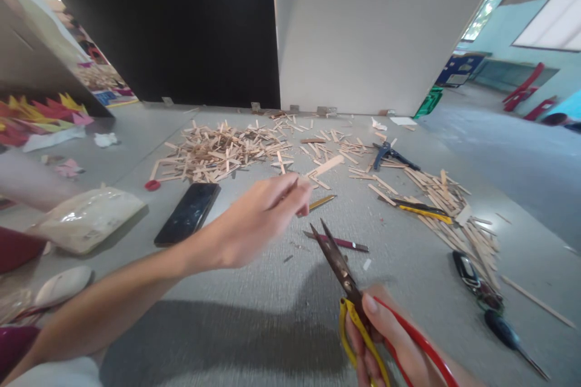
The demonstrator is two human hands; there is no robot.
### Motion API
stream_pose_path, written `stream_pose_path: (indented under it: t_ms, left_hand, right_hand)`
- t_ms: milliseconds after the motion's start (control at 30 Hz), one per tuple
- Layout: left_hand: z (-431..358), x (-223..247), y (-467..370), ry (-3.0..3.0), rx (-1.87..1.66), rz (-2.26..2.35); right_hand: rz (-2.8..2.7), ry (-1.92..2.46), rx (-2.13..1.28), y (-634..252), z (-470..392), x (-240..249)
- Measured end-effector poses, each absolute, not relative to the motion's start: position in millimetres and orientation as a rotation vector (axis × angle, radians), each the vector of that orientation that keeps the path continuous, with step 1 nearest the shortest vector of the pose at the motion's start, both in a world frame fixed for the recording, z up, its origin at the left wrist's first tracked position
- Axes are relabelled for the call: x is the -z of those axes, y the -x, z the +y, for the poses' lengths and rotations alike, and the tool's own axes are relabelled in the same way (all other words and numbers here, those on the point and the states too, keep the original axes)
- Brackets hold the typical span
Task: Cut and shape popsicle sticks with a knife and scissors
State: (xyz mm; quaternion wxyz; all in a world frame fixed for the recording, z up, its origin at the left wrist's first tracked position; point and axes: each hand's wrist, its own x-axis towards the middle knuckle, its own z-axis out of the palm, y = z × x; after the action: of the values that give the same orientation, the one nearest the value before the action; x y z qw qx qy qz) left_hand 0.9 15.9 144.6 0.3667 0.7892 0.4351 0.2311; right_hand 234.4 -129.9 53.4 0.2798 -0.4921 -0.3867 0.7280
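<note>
Over the middle of the grey table, my left hand (261, 217) is closed with its fingertips pinched together. I cannot make out what is in the pinch. Just beyond the fingertips is a flat wooden stick (330, 165), and I cannot tell whether the hand touches it. My right hand (390, 329), at the lower right, grips scissors (338, 263) with one yellow and one red handle. Their blades point up and away, slightly apart. Near the blade tips lies a dark red craft knife or tweezers-like tool (347, 243). A yellow pencil-like stick (321, 202) lies beside my left fingertips.
A heap of wooden sticks (218, 151) lies at the back, with more sticks (476, 242) to the right. Around are a phone (188, 213), blue-handled pliers (385, 154), a yellow cutter (426, 213), keys (469, 272), a screwdriver (502, 329) and a plastic-wrapped packet (93, 214). Upright panels (363, 30) stand behind.
</note>
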Motion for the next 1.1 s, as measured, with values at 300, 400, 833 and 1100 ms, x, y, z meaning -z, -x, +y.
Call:
stream_pose_path:
  t_ms: [300,400,833,1100]
  left_hand:
    - [26.9,-139.2,-2.7,-1.869,-0.515,0.838]
    - [28.5,-138.1,-2.2,-1.906,-0.556,0.847]
    - [-9.6,-153.8,-0.8,-2.026,-0.396,0.934]
    - [-18.3,-156.0,-0.9,-1.942,-0.451,0.837]
  right_hand:
    - [-1.082,1.400,-1.952,-233.9,-130.3,-62.3]
    - [-1.087,1.390,-1.955,-234.3,-130.1,-62.0]
    - [-1.596,1.476,-1.155,-230.2,-130.0,-57.5]
    - [-1.643,1.453,-1.031,-229.4,-128.1,-58.9]
